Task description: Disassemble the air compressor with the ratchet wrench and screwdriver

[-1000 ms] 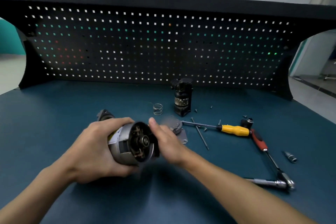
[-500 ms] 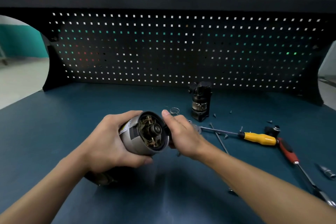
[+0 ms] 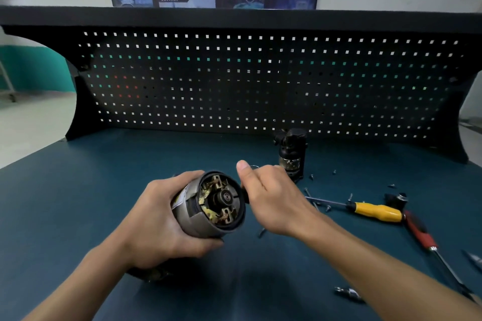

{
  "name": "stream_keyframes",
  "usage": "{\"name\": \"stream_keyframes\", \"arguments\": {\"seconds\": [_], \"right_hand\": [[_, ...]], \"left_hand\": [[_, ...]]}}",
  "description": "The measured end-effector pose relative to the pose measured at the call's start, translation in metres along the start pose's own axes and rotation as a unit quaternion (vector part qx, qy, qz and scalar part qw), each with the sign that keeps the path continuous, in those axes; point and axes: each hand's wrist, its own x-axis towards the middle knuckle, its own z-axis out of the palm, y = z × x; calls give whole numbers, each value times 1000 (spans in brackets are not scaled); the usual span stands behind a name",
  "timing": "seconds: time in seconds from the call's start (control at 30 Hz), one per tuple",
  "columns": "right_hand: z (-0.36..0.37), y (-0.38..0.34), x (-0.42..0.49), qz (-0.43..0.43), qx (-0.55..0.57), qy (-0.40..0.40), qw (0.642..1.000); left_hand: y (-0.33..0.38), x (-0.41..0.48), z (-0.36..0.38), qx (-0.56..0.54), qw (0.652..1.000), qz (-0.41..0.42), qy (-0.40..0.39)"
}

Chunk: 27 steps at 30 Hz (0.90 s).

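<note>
At centre frame, above the desk point(image 3: 78, 203): motor point(image 3: 208, 206), 1 unit, end cover off, brush gear and shaft end exposed.

Holding: left hand point(image 3: 156, 219) wrapped round the grey barrel, fingers over the top and thumb beneath. Right hand point(image 3: 271, 198) at the right edge of the open end, fingers curled in and thumb raised. It appears to pinch the black rim, but the contact itself is hidden behind the knuckles.

Hazards, as judged:
1. Brush parts are unguarded. A sharp pull on the rim could let small brush parts jump out and be lost.
2. Only 1 hand carries the weight. A twist from the right hand could turn the barrel in that grip and drop it.
3. Loose screws point(image 3: 328, 207) lie at right of centre. A dropped part or a sweeping forearm would scatter them.
4. A socket point(image 3: 349, 293) lies just beside the right forearm at lower right, easily knocked.

Orientation: long axis runs from lower left of the frame up toward centre. The open end faces the camera and slightly right. The far end is hidden under the left wrist, so whether it touches the desk cannot be told.

Also on the desk, right side: screwdriver point(image 3: 375, 212), ratchet wrench point(image 3: 420, 234), both lying untouched.
</note>
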Motion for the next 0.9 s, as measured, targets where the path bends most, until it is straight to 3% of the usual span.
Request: {"name": "stream_keyframes", "arguments": {"seconds": [0.13, 0.23, 0.37, 0.43, 0.57, 0.7, 0.83, 0.9], "right_hand": [[12, 9, 5, 63, 132, -25, 989], [26, 10, 9, 150, 346, -39, 925], [6, 16, 21, 136, 374, -54, 916], [-19, 25, 22, 163, 336, -54, 926], [-61, 66, -2, 226, 89, -10, 970], [-81, 113, -38, 279, -53, 19, 959], [-81, 146, -62, 316, -178, -7, 932], [-73, 158, -69, 338, -186, -15, 922]], "left_hand": [[-4, -3, -1, -4, 999, 26, 21], [-6, -4, -3, -14, 999, 38, 27], [-8, -3, -6, -20, 999, 20, 38], [-8, 1, -4, -3, 999, -3, 45], [-16, 18, 17, 153, 986, -71, 13], [-33, 28, 45, 371, 921, -76, -87], [-48, 37, 58, 423, 886, -100, -163], [-53, 44, 62, 435, 873, -112, -190]]}}
